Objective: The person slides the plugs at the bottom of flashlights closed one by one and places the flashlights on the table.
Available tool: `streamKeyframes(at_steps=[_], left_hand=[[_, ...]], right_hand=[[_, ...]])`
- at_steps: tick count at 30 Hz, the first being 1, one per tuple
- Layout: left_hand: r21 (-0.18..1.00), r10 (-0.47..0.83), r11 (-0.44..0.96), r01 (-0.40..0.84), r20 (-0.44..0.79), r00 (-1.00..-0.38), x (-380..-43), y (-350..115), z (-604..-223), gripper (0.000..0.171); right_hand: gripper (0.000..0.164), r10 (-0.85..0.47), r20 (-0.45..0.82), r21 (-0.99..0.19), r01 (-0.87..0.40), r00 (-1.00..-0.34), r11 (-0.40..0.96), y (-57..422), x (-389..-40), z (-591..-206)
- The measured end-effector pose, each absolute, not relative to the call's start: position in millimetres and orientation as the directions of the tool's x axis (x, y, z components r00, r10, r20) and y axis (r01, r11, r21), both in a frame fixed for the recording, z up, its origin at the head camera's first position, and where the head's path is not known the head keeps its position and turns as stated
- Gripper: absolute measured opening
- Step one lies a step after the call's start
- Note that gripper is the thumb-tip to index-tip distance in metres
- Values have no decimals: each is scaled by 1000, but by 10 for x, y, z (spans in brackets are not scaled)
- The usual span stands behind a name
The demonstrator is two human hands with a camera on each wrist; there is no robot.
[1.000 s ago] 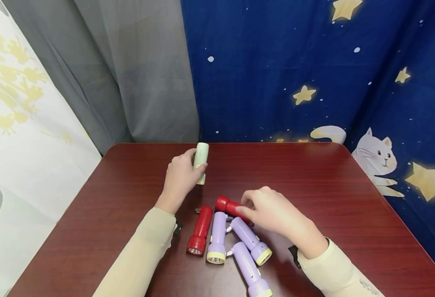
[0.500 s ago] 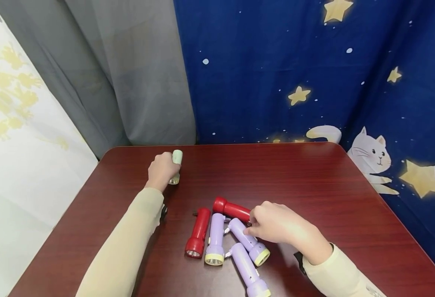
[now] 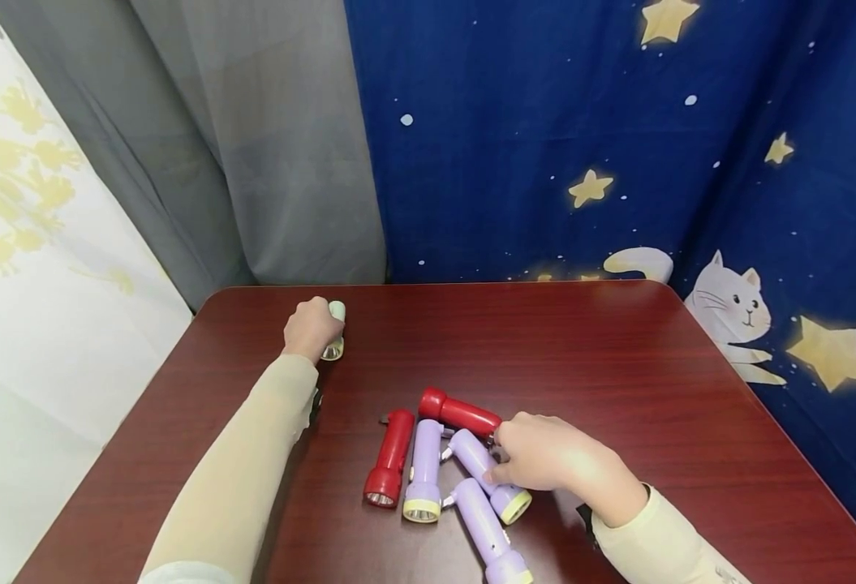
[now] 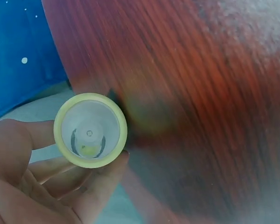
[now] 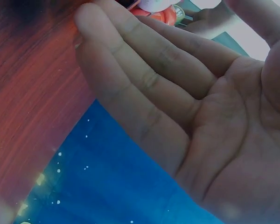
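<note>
My left hand grips a pale green flashlight at the far left of the table. In the left wrist view its lens end, with a yellow rim, faces the camera between thumb and fingers. My right hand is over a purple flashlight, thumb overlapping its body and fingertips near the end of a red flashlight. The right wrist view shows extended fingers and a bare palm. Two more purple flashlights, one upright in view and one lower, lie close by.
A second red flashlight lies left of the purple ones. The glossy brown table ends at a grey curtain and a blue starry curtain. A white patterned cloth hangs along the left side.
My left hand has carried the green flashlight leftward and lowered it, its lens end now toward me. My right hand has shifted slightly from the red flashlight down over the purple one.
</note>
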State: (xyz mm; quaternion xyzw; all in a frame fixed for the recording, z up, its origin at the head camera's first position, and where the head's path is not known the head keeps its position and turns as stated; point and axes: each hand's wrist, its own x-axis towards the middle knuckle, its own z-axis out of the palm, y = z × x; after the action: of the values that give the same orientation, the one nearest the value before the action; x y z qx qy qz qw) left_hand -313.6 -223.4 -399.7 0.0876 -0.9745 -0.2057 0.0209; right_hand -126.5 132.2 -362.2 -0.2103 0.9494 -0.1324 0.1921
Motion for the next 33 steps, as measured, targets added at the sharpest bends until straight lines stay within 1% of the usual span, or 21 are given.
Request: streamKeyframes(at_steps=[8,15,19,23,25,29,33], left_hand=[[357,-158,921,-157,-25,-987,-3117,-2196,-3930,27],[320,-132,941,-110,49,-990,-3019,-2102,-3810,25],[316,-82,947,-47,99,-992,-2929,-1992,-3730,37],[318,-41,948,12,158,-987,-2818,-1836,-3653,48],[321,-25,946,37,187,-982,-2751,-1752,-3613,48],[303,39,947,111,234,-971,-2588,-1562,-3544,44],[282,126,940,194,242,-962,-2371,-1345,-3495,39]], right_hand=[[43,-444,-304,-314,-352,-843,882,1297,-1279,-3685],[47,-431,-312,-276,-353,-847,894,1289,-1255,-3724],[50,-432,-309,-284,-351,-847,892,1284,-1215,-3743],[49,-417,-306,-287,-335,-856,898,1262,-1202,-3760],[47,-408,-305,-280,-329,-860,902,1252,-1202,-3761],[42,-401,-302,-281,-321,-865,904,1239,-1188,-3762],[42,-412,-277,-285,-335,-868,898,1240,-1148,-3773]])
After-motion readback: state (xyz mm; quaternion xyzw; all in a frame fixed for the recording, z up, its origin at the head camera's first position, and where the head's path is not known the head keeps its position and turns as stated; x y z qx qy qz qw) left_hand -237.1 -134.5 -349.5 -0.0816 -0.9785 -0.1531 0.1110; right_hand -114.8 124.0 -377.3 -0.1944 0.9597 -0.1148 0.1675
